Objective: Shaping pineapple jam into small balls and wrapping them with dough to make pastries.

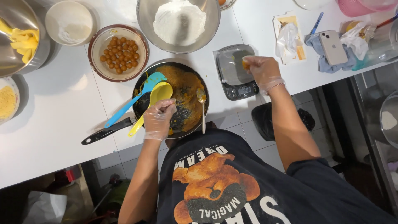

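Overhead view of a white worktable (pixel 62 120) seen from the head camera. The left hand (pixel 158 118), in a clear disposable glove, was lowered into the near rim of a black frying pan (pixel 171 99) holding orange paste (pixel 184 85); its fingers were curled closed on the paste, though what lay inside them could not be told. A blue spatula (pixel 134 99) and a yellow spatula (pixel 151 105) leaned on the pan's left rim, and a metal spoon (pixel 202 105) rested on its right rim. The right hand (pixel 262 70), also gloved, hovered above a digital kitchen scale (pixel 234 70), its fingertips pinched on a small orange lump (pixel 246 64). Beyond the pan stood a brown-rimmed bowl (pixel 118 52) of small orange balls (pixel 120 54), a steel bowl (pixel 178 25) of white flour, and a white bowl (pixel 69 23). A phone (pixel 333 47) lay on a blue cloth (pixel 323 58) at far right.
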